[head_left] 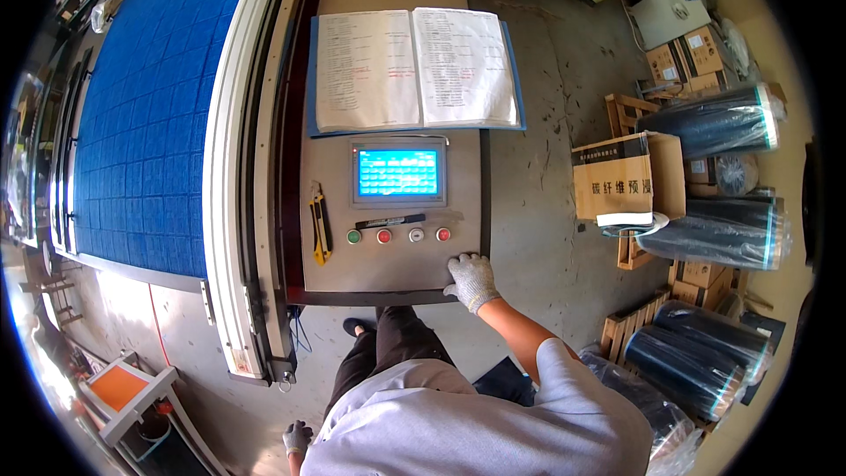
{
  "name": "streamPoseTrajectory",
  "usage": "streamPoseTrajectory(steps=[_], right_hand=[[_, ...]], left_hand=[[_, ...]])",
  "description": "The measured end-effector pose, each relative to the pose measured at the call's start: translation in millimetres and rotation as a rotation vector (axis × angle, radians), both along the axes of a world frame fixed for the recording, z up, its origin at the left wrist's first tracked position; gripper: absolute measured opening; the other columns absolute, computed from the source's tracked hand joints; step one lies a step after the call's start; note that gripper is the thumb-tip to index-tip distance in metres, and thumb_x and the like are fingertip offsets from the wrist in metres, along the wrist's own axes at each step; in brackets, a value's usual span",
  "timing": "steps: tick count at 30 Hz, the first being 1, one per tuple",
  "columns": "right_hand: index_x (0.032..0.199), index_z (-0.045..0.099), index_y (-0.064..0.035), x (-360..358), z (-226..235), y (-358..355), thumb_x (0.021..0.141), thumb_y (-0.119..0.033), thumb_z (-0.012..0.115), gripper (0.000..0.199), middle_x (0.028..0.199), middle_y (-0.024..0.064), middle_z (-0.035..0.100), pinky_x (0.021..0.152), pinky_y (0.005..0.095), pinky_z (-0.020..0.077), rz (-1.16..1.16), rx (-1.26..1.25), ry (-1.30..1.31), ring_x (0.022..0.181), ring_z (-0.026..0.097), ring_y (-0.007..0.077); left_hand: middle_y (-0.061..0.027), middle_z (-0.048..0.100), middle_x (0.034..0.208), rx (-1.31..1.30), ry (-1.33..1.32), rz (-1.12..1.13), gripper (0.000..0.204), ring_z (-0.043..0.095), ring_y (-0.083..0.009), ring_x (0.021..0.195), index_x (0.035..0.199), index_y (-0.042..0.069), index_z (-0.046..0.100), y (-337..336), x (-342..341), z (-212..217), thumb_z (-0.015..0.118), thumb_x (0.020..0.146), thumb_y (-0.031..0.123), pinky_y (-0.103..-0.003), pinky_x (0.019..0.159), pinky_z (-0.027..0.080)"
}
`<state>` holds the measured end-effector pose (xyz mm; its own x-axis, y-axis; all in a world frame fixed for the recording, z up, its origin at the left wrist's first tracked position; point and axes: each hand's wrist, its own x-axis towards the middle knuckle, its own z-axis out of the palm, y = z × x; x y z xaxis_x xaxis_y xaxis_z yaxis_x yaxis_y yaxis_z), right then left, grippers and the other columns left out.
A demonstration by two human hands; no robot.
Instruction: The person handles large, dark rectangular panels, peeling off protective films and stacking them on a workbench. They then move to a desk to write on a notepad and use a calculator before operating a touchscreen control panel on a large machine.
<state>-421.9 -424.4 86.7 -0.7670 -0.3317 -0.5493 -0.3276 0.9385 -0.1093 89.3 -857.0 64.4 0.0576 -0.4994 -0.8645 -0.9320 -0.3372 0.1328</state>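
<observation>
Currently standing at grey counter [388, 273], blue quilted bed [150, 115] alongside on left. Open binder [414, 66] above lit screen [398, 172]. Right hand [471, 280], gloved, flat and open on counter's near corner, below row of buttons [398, 235]. Left hand [297, 437] hanging low, grip unclear. Yellow knife [321, 227] left of buttons.

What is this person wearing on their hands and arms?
Both hands wear knitted work gloves in speckled grey-white with ribbed cuffs: the right hand and the left hand. The right forearm is bare up to a short, loose, light grey sleeve.
</observation>
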Motion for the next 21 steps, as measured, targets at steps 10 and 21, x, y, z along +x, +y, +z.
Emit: streamPoseTrajectory(steps=[10, 21], right_hand=[[0.092, 0.065, -0.0099, 3, -5, 2, 0.059, -0.046, 0.082, 0.052, 0.091, 0.0102, 0.064, 0.076, 0.0424, 0.0475, 0.045, -0.019, 0.070, 0.092, 0.062, 0.0282], [0.096, 0.065, -0.0111, 2, -3, 0, 0.059, -0.042, 0.083, 0.051, 0.094, 0.0099, 0.065, 0.080, 0.0430, 0.0465, 0.027, 0.002, 0.038, 0.094, 0.062, 0.0289]], left_hand=[[-0.0089, 0.067, 0.069, 0.027, 0.031, 0.025, 0.031, 0.062, -0.0172, 0.053, 0.099, 0.003, 0.063, 4, 7, 1, 0.056, 0.093, 0.033, -0.029, 0.043, 0.043], [-0.0101, 0.066, 0.068, 0.036, 0.021, 0.085, 0.030, 0.062, -0.0186, 0.052, 0.097, 0.003, 0.062, 9, 14, -5, 0.055, 0.093, 0.032, -0.031, 0.041, 0.042]])
